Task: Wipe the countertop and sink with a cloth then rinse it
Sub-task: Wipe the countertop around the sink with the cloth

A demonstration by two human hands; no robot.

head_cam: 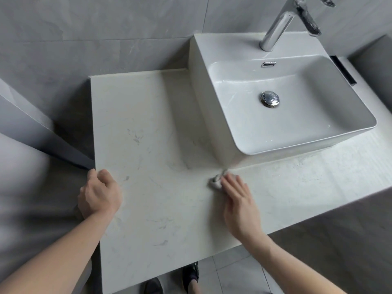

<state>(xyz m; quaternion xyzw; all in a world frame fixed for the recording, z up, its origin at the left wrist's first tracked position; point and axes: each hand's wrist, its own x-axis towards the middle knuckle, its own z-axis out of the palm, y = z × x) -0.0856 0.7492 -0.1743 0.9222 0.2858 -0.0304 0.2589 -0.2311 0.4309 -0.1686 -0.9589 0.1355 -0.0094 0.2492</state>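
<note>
Grey wall tiles (106,28); below the edge, seemingly dark shoes (191,274).

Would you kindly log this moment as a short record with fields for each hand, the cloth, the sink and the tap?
left hand: grips the left edge of the countertop
right hand: flat fingers press the cloth
cloth: small, bunched, on the countertop by the sink's front left corner
sink: holds nothing, drain plug in place
tap: no water seen running

Tabletop (161,128): off-white, faint grey marble veining | sink (297,115): plain glossy white | tap (275,30): shiny chrome | cloth (215,181): grey-white | wall tiles (95,28): mottled grey
</note>
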